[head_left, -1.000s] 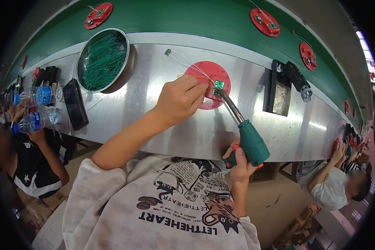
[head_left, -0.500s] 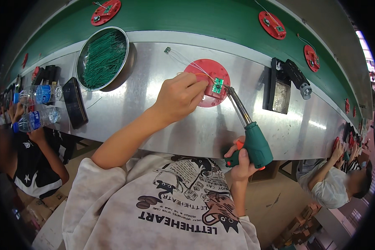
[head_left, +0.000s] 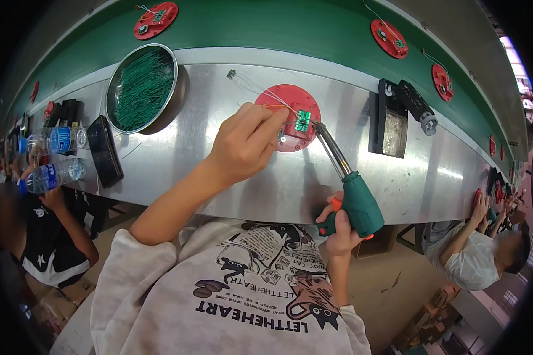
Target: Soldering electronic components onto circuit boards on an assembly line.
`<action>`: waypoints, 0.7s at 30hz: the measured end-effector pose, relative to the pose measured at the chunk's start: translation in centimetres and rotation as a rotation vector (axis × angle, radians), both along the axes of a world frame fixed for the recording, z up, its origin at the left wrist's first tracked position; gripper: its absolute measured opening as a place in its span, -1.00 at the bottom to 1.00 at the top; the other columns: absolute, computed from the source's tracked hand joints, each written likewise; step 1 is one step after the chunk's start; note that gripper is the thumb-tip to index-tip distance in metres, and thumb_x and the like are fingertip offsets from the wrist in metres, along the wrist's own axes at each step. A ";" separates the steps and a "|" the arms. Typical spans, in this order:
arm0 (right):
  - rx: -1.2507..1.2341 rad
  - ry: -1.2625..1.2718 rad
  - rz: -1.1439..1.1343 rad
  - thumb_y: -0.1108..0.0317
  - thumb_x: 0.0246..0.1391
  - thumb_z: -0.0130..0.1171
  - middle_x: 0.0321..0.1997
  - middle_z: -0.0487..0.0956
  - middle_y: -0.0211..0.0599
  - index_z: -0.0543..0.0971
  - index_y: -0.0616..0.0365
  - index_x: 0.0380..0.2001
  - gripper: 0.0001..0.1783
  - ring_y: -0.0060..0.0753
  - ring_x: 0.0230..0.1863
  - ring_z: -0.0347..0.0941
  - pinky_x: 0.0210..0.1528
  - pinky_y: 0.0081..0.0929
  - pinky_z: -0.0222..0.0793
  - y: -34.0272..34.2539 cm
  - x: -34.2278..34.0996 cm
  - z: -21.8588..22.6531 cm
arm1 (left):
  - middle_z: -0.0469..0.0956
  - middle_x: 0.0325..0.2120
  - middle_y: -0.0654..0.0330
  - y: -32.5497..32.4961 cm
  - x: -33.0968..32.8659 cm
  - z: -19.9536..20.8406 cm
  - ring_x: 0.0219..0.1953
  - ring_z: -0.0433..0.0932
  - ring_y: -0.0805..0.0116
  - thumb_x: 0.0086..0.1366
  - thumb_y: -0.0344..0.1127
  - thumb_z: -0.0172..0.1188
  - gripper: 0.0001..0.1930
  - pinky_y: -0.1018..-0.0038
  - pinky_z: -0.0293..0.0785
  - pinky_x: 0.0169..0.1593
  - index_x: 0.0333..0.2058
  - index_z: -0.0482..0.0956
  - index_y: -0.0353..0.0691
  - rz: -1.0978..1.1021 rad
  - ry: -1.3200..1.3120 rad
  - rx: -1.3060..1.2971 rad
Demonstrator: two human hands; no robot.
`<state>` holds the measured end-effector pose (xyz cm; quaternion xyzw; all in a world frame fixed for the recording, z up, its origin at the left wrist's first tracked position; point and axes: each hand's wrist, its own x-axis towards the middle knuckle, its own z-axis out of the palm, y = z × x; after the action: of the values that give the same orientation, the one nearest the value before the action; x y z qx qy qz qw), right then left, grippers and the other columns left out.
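A round red plastic disc lies on the metal bench, bearing a small green circuit board. White and orange wires run from it, and a small connector lies at the far end of the white ones. Over the disc's left part, my left hand is closed in a pinch beside the board; what sits between its fingertips is hidden, though thin wires pass close by. My right hand grips a green soldering gun by its handle. Its metal tip is at the board's right edge; contact cannot be made out.
A steel bowl of cut green wires stands left, near a dark phone and plastic bottles. To the right lies a black holder with a metal tray. Beyond runs a green belt carrying red discs. People sit at both sides.
The view has shifted slightly. Both hands, the soldering gun and the disc appear a little further left. My left hand stays pinched by the board, and the tip remains at the board's right side.
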<state>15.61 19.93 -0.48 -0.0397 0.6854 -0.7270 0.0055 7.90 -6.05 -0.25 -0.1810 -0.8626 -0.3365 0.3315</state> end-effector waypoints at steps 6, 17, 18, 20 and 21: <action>0.058 0.026 0.077 0.39 0.26 0.04 -0.06 0.56 0.02 0.43 0.45 0.18 -0.52 -0.34 -0.50 0.52 -0.53 -0.45 0.48 0.1 -0.3 0.0 | 0.56 -0.45 0.11 0.1 0.2 -1.2 -0.43 0.51 0.14 0.01 -0.63 0.25 -0.68 0.32 0.51 -0.36 -0.17 0.63 -0.41 -0.069 -0.081 -0.072; 0.091 0.008 0.086 0.40 0.29 0.05 -0.11 0.56 -0.02 0.46 0.44 0.14 -0.57 -0.37 -0.49 0.51 -0.55 -0.47 0.48 0.2 0.0 -0.1 | 0.49 -0.52 0.19 0.4 -0.6 -1.9 -0.47 0.46 0.24 -0.03 -0.57 0.26 -0.84 0.36 0.46 -0.44 -0.40 0.58 -0.28 -0.004 -0.005 -0.101; 0.085 0.009 0.085 0.40 0.29 0.05 -0.11 0.56 -0.02 0.46 0.44 0.14 -0.57 -0.36 -0.50 0.51 -0.55 -0.47 0.48 0.2 0.0 -0.2 | 0.51 -0.50 0.19 0.4 -0.7 -1.8 -0.46 0.47 0.24 -0.04 -0.57 0.26 -0.84 0.36 0.47 -0.43 -0.41 0.58 -0.28 -0.005 -0.004 -0.087; 0.084 0.000 0.083 0.39 0.29 0.06 -0.11 0.56 -0.02 0.46 0.44 0.14 -0.58 -0.36 -0.50 0.51 -0.55 -0.47 0.48 0.1 -0.1 0.1 | 0.53 -0.48 0.19 0.4 -0.7 -1.9 -0.45 0.48 0.23 -0.04 -0.57 0.27 -0.84 0.37 0.48 -0.42 -0.41 0.59 -0.27 -0.007 -0.005 -0.072; 0.082 -0.007 0.079 0.38 0.29 0.06 -0.11 0.56 -0.02 0.46 0.44 0.13 -0.58 -0.36 -0.50 0.51 -0.56 -0.47 0.48 0.0 -0.2 0.2 | 0.54 -0.47 0.19 0.3 -0.6 -1.9 -0.44 0.50 0.23 -0.05 -0.57 0.28 -0.83 0.37 0.50 -0.41 -0.41 0.60 -0.27 -0.012 -0.013 -0.070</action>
<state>15.42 19.91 -0.29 -0.0639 0.7126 -0.6976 0.0382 7.26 -5.72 -2.15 -0.1954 -0.8751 -0.3090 0.3171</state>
